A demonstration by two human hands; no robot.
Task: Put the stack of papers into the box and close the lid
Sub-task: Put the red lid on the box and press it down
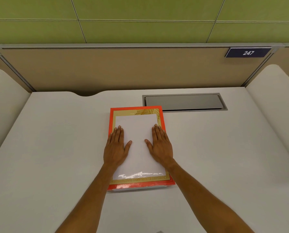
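Both hands, left hand (116,145) and right hand (160,145), lie open and flat on the glossy, likely slippery lid (137,180) of the orange box (140,186) mid-desk (56,148); its rigid side edges look the best hold.

- I am at a white desk (56,148), its surface smooth and pale, filling most of my view.
- A grey metal cable hatch (184,102) is set flush into the desk, towards the back and right of centre, its flap shut.
- The desk's back edge has a shallow curved notch (87,94) cut left of centre.
- A tan partition panel (106,69) stands upright behind the desk.
- A dark blue plate (248,52) reading "247" in white sits at the panel's upper right.
- A green panelled wall (140,19) rises above the partition.
- Rounded white side dividers (4,91) flank the desk on both sides.
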